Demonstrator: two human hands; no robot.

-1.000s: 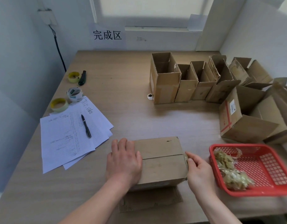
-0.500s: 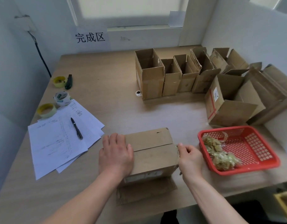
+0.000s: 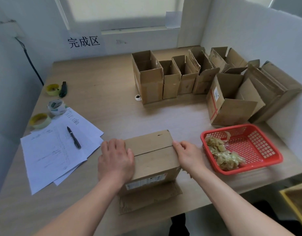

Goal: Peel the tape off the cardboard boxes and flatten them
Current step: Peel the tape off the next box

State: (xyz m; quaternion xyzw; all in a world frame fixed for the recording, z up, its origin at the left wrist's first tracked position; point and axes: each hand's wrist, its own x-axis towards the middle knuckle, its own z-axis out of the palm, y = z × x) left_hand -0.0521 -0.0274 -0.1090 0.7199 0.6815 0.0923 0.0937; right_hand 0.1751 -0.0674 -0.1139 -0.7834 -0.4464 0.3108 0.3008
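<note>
The left hand lies flat, fingers relaxed, on the closed box at the table's near edge, likely steadying it while the right hand pinches at the top seam's right end, apparently picking at tape. A red basket just right holds crumpled tape; the wall sign reads 完成区.

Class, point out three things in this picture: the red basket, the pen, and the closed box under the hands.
Red basket (image 3: 275, 156), head view, on its right rim.
Pen (image 3: 74, 137), head view, on the middle of its barrel.
Closed box (image 3: 155, 160), head view, on its top near flap.
</note>
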